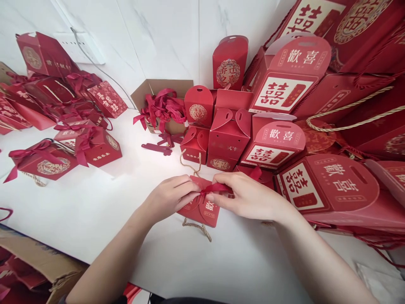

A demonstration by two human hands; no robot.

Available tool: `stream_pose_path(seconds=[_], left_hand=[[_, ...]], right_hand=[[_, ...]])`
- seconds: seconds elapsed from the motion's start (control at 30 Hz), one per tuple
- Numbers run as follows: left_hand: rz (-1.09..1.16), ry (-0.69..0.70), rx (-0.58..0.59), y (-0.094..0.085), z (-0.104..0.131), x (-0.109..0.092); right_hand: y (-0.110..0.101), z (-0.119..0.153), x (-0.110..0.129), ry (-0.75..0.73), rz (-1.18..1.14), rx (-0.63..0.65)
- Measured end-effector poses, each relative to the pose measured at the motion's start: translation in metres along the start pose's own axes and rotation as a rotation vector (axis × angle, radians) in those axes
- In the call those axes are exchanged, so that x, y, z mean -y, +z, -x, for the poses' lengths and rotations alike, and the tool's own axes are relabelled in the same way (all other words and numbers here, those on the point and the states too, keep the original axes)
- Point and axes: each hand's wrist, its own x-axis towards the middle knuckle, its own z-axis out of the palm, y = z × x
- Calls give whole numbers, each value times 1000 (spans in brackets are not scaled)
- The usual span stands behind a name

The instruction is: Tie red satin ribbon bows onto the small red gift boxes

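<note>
A small red gift box [207, 217] with gold-cord handles sits on the white table between my hands. Red ribbon [221, 186] lies across its top, gathered at the middle. My left hand [172, 195] is closed, its thumb and fingers pinching the ribbon at that gathered spot. From the right, my right hand [242, 192] pinches the ribbon between thumb and fingers, close to the left fingertips. One gold cord [198, 230] hangs at the box's near side, another rises at its far side. My fingers hide part of the box top and the ribbon's middle.
A cardboard box [172, 88] of loose ribbons [164, 107] stands by the wall. Red boxes [229, 135] crowd the back and right. Ribboned boxes [98, 145] are piled at left, below a power strip [79, 46]. A carton [34, 257] fills the lower left.
</note>
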Motion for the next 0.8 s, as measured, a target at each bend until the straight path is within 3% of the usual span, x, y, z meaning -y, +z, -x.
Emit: stream_pose_path(seconds=[0.1, 0.23, 0.47, 0.7, 0.8], left_hand=[[-8, 5, 2, -1, -1, 0], [66, -43, 52, -5, -1, -1], [388, -383, 182, -16, -3, -2], [592, -595, 210, -22, -5, 2], [696, -674, 253, -25, -5, 6]], right_hand=[[1, -3, -2, 64, -124, 21], [2, -7, -4, 87, -60, -15], [0, 0, -1, 52, 40, -4], [4, 6, 0, 106, 286, -69], [3, 6, -1, 47, 333, -59]])
